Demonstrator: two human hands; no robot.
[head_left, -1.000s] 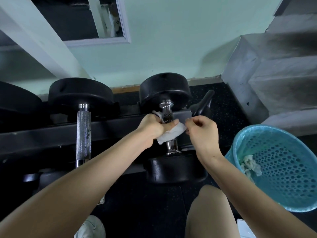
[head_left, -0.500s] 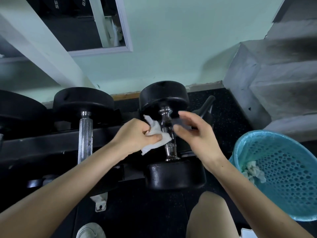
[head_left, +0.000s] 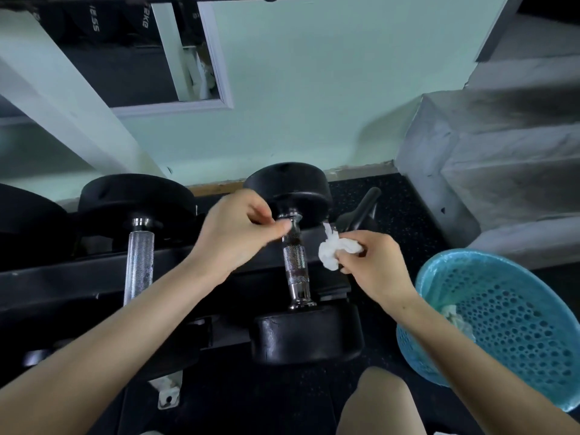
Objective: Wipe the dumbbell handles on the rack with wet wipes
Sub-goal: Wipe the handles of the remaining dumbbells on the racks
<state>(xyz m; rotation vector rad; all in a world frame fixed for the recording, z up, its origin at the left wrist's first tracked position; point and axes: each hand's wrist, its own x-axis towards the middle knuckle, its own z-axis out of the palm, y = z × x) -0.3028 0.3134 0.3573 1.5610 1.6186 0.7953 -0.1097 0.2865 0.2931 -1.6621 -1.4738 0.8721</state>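
Our right hand (head_left: pixel 373 262) pinches the limp wipe (head_left: pixel 329 251), our left hand (head_left: pixel 241 233) has curled, empty fingers; we would wrap it round the stiff, rough handle (head_left: pixel 295 265).

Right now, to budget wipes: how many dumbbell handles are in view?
2. The left handle lies on the rack; the middle handle lies just left of the wipe. More may be hidden at far left.

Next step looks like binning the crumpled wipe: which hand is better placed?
Right. The right hand pinches the crumpled wipe, and the blue basket stands beside that forearm. The left hand holds no wipe and sits across the dumbbell handle, farther from the basket.
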